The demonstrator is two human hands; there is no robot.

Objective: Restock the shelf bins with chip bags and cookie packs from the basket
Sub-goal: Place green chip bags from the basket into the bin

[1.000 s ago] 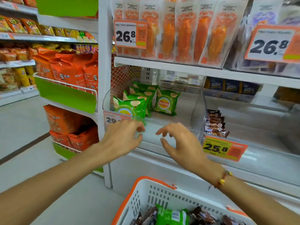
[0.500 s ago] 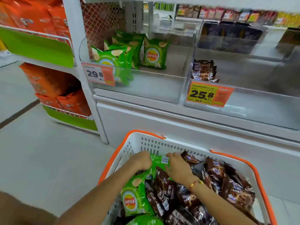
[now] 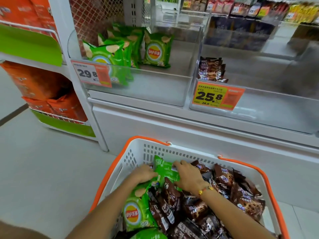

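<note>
A white basket (image 3: 136, 157) with an orange rim sits below me, full of brown cookie packs (image 3: 222, 180) and green chip bags (image 3: 136, 213). Both my hands are inside it at its far end. My left hand (image 3: 144, 174) grips the left edge of a green chip bag (image 3: 165, 169) and my right hand (image 3: 187, 175) grips its right edge. The clear left shelf bin (image 3: 155, 87) holds several green chip bags (image 3: 110, 56). The right bin (image 3: 267, 107) holds a small stack of brown cookie packs (image 3: 211, 69) at its left end.
Orange price tags (image 3: 92, 74) hang on the bin fronts. A side rack at the left carries orange bags (image 3: 43, 87) behind green panels. A white cabinet front (image 3: 189, 135) stands between the bins and the basket. Pale floor (image 3: 43, 169) lies to the left.
My hands came down from the front of the left bin into the basket and took hold of a green chip bag. The bag now sits a little higher at the basket's far end.
</note>
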